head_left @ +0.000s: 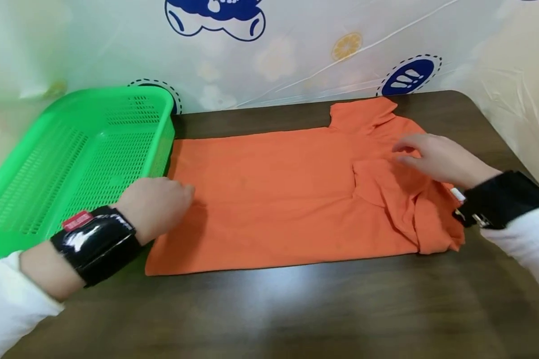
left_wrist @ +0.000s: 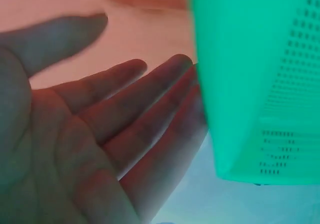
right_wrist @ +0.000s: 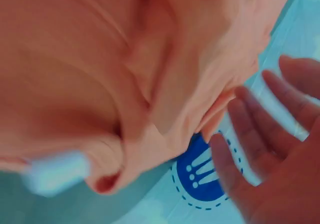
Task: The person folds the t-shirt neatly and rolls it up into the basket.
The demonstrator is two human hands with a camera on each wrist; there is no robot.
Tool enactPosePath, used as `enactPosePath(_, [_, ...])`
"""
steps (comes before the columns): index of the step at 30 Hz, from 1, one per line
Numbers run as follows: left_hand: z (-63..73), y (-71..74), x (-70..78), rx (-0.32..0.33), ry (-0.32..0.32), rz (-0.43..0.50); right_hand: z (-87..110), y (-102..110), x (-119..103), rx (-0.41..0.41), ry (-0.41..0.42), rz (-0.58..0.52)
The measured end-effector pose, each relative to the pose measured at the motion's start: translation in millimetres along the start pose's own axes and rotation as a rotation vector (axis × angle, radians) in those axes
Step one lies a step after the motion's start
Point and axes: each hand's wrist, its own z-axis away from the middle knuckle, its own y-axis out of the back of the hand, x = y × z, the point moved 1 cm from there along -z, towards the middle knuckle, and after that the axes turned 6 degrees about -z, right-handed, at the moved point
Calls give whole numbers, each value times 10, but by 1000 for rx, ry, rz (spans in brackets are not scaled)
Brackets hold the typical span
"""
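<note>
An orange shirt (head_left: 260, 199) lies spread lengthwise on the dark table, flat at its left part and bunched in folds at its right end. One flap of it, sleeve-like, sticks out at the top right. A white label (right_wrist: 57, 173) shows at its right edge. My left hand (head_left: 154, 207) hovers over the shirt's left end, beside the basket; in the left wrist view its fingers (left_wrist: 135, 104) are extended and hold nothing. My right hand (head_left: 444, 157) is above the bunched end, fingers loosely bent and holding nothing.
A green perforated plastic basket (head_left: 154, 149) stands at the left, close against the shirt's left edge. The dark wooden table (head_left: 296, 314) extends in front of the shirt. A pale printed plastic sheet (head_left: 269, 65) lies beyond the table's back edge.
</note>
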Motion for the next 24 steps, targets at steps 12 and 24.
enactPosePath(12, [702,-247,387,389,64,141,832,-323,-66,-45,-241,-108])
enactPosePath(24, [792,-737,482,521,229,249,1142,-524,-318,-44,-274,-115])
